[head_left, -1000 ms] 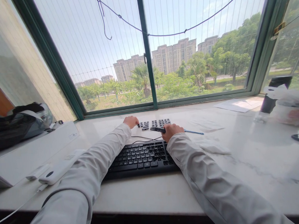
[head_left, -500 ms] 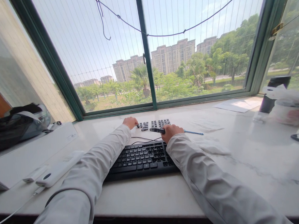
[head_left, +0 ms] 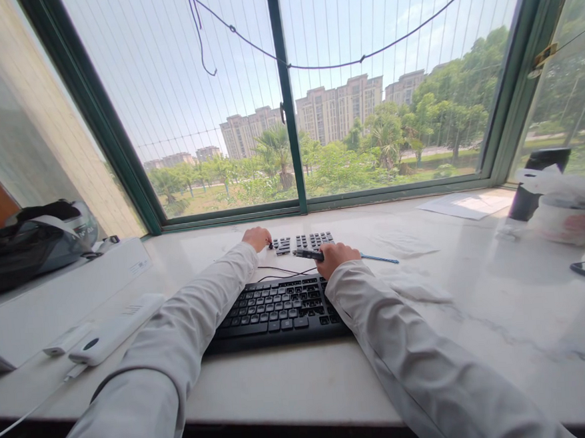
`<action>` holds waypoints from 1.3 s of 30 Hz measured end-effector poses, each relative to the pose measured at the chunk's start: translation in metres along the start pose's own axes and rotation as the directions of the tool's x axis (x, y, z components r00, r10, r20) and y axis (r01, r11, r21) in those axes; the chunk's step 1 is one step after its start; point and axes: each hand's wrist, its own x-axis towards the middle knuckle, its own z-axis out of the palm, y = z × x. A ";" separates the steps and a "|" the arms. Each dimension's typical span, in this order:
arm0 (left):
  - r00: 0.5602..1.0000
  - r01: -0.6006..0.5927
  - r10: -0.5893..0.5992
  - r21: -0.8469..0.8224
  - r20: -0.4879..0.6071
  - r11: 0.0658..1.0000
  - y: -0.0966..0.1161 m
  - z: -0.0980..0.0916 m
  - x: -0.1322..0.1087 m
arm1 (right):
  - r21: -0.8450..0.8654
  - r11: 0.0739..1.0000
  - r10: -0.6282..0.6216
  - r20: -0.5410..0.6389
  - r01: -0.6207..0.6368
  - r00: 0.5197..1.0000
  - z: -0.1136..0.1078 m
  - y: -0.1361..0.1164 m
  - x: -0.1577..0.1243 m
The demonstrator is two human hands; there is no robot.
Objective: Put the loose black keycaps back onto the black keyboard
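Right hand [head_left: 336, 255] grasping dark tool [head_left: 308, 254]; left hand [head_left: 256, 238] at keycaps [head_left: 301, 242].

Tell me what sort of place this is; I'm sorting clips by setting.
Probably a flat or office room several floors up: a marble window ledge used as a desk, with a black keyboard under a wide green-framed window looking onto trees and apartment blocks.

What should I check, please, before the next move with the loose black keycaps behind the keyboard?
1. Left hand at the loose black keycaps: ok, its fingertips meet the left group.
2. Right hand gripping a dark slim tool: ok, closed around it.
3. Black computer keyboard flat on the white marble sill: ok.
4. Which keyboard sockets are bare: cannot tell, too small.
5. Thin blue pen clear of the hands: ok, it lies to the right.
6. Thin black cable clear of the keycaps: ok.
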 end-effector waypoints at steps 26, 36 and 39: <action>0.982 -0.188 0.188 0.004 -0.035 0.982 0.012 -0.008 -0.007 | 0.003 1.000 0.002 0.004 -0.002 1.000 -0.004 -0.002 -0.003; 0.984 -0.171 0.172 0.032 -0.037 0.985 0.004 -0.018 -0.013 | 0.017 1.000 -0.006 -0.010 0.006 1.000 -0.002 -0.002 -0.002; 0.987 -0.156 0.158 0.047 -0.027 0.987 0.003 -0.017 -0.017 | 0.018 1.000 -0.004 0.003 0.004 1.000 -0.003 -0.002 -0.002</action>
